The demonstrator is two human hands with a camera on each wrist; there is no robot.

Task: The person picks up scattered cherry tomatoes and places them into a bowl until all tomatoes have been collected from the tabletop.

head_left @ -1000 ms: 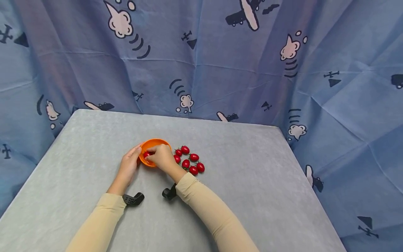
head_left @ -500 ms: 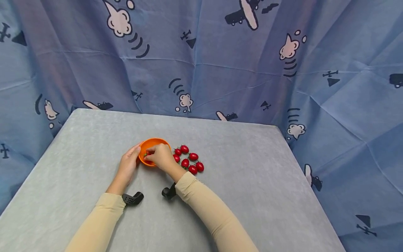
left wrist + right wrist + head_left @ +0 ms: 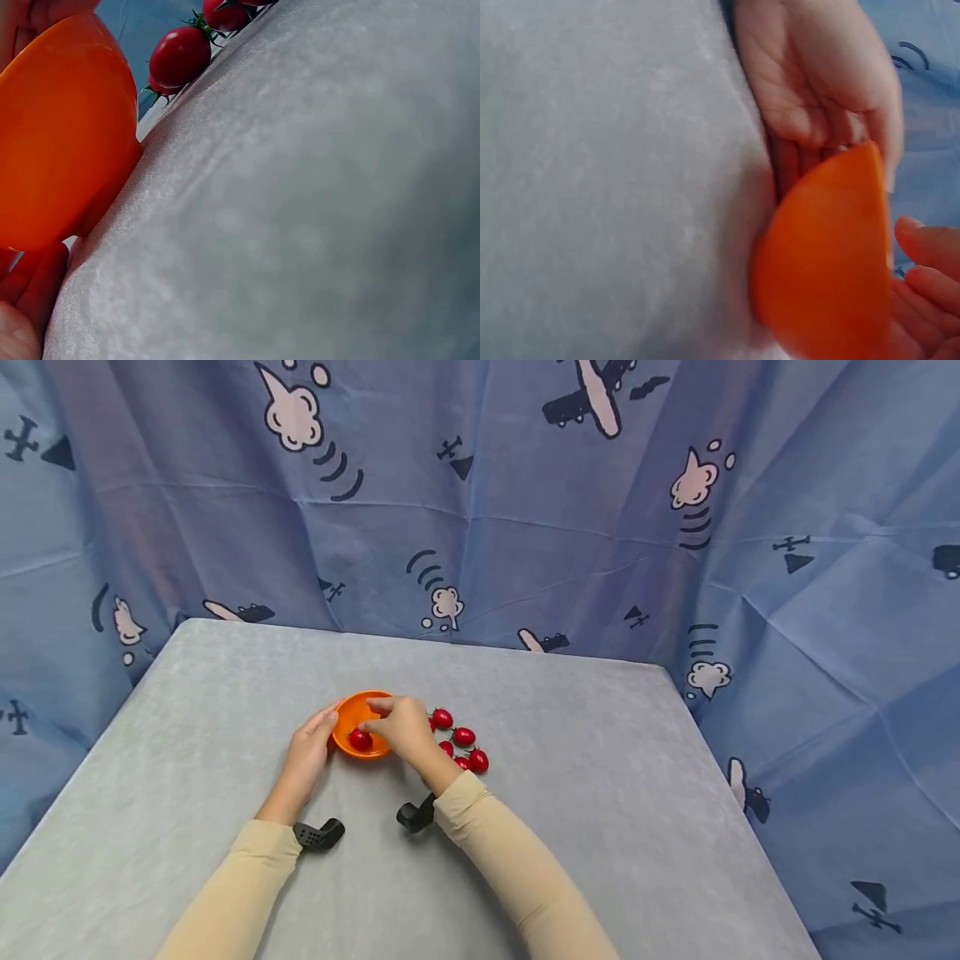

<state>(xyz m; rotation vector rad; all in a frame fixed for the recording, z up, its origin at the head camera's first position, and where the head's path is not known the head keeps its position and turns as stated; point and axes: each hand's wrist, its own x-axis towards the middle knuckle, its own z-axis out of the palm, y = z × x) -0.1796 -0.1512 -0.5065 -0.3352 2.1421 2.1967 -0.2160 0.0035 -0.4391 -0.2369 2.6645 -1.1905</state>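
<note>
An orange bowl (image 3: 343, 745) stands on the table. My left hand (image 3: 303, 758) holds its left side, the thumb over the rim and the fingers behind the outer wall, as the left hand (image 3: 821, 67) also shows in the right wrist view. In the bowl lies a red cherry tomato (image 3: 361, 740). Just above it is my right hand (image 3: 407, 731), thumb and forefinger apart with nothing between them, over the bowl's right side. Right of the bowl several cherry tomatoes (image 3: 464, 737) with green stems lie in a group, partly hidden by the right hand.
A pale grey cloth covers the table (image 3: 600, 793). Behind it hangs a blue curtain (image 3: 525, 560) printed with planes and clouds. Black wrist cameras sit on the left wrist (image 3: 319, 835) and the right wrist (image 3: 416, 815).
My right hand has let go of the cherry tomato inside the bowl and moved slightly right and up, its fingers spreading. The left hand stays on the bowl.
</note>
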